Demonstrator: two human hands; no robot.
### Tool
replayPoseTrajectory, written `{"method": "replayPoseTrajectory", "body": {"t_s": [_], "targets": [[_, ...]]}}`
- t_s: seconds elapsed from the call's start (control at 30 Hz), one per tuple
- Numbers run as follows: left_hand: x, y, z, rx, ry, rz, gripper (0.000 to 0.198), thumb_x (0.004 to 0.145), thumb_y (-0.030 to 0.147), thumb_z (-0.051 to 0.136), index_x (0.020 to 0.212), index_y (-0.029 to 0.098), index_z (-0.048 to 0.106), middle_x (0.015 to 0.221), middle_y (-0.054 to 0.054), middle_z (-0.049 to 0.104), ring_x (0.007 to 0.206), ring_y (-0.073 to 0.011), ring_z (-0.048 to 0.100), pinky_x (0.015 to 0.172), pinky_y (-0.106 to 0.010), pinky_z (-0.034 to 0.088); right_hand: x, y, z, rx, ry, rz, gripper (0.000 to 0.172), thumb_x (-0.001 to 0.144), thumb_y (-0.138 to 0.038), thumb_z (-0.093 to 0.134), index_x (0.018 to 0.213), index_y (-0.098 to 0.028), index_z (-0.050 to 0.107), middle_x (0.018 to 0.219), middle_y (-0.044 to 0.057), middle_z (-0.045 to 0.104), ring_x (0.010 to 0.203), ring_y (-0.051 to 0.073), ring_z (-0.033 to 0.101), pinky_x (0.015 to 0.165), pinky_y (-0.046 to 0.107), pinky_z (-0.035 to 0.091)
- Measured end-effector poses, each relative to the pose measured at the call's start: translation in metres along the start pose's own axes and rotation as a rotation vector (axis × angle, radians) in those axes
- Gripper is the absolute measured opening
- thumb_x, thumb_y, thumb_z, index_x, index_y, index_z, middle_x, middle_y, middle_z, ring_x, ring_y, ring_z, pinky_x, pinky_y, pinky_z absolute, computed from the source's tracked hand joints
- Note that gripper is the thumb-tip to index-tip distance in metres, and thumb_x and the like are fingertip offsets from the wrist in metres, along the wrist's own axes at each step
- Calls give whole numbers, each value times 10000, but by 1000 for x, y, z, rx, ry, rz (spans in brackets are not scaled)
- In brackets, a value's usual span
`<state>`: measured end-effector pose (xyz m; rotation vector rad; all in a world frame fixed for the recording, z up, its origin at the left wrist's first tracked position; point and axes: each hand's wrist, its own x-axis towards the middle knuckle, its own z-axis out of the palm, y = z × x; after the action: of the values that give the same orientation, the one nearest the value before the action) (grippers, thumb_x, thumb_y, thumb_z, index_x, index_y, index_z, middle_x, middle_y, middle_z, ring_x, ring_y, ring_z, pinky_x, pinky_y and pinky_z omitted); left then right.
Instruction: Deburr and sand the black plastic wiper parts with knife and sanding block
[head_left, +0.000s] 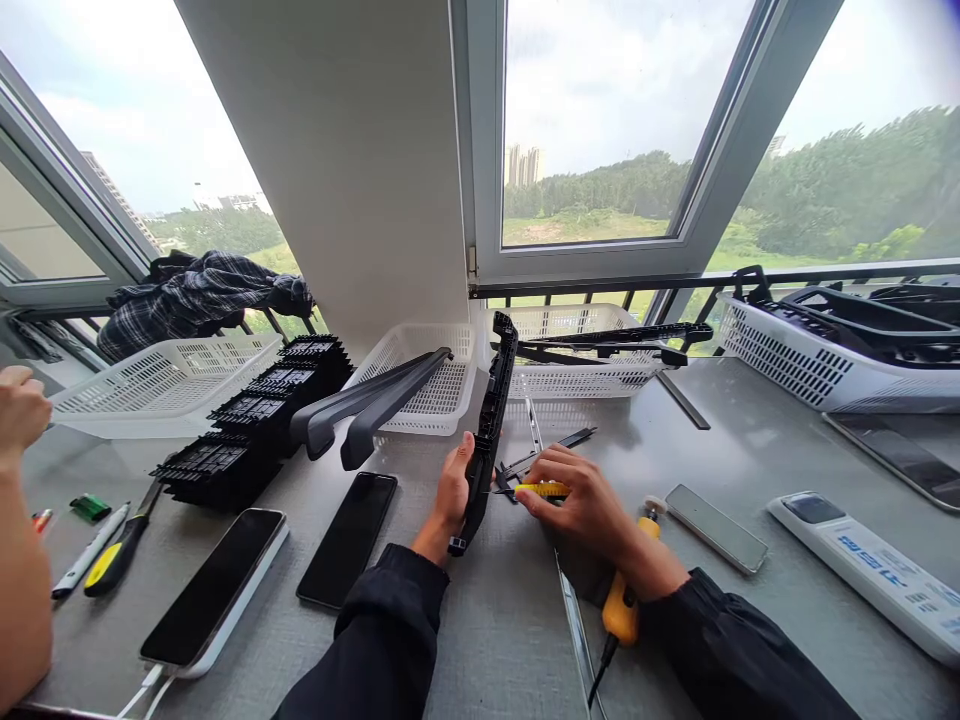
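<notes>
Indoors, at a grey worktop beneath open windows, a person in dark sleeves has both hands on one piece. The left hand is curled around the lower end of a long black ribbed plastic strip, holding it on edge and nearly upright, with its foot on the worktop between the two hands. The right hand, just beside it, pinches a small yellow-handled tool between thumb and fingers, and the tool's dark tip lies against the strip's side. Under the right wrist lies an orange-handled corded tool, and a thin silver metal bar runs toward the camera beside it. Left of the left hand lie a black-screened smartphone and, further out, a second smartphone in a white case with a white cable plugged in. Beyond them, a stack of black ribbed plastic blocks sits by a white mesh plastic basket. Two dark grey curved plastic arms lean out of another white mesh basket just beyond the left hand. Right of the right hand lie a flat grey rectangular device and a white remote control. At the far left edge, another person's hand is closed in a loose fist, well apart from the work.
</notes>
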<state>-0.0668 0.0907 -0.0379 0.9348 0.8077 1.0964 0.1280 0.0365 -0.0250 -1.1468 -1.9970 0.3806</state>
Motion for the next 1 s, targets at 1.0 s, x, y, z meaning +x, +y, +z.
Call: {"method": "replayPoseTrajectory", "body": {"t_s": [1.0], "targets": [[-1,1,3,28,115,55,719,678,891,741,679,203,531,541,47,490,466,-85,371,468,-267,230,-3,-3,4,-10,-124,-51,181,866,-227,759,757,-223,614,749,-6,616,766,175,569,696,290,423]]}}
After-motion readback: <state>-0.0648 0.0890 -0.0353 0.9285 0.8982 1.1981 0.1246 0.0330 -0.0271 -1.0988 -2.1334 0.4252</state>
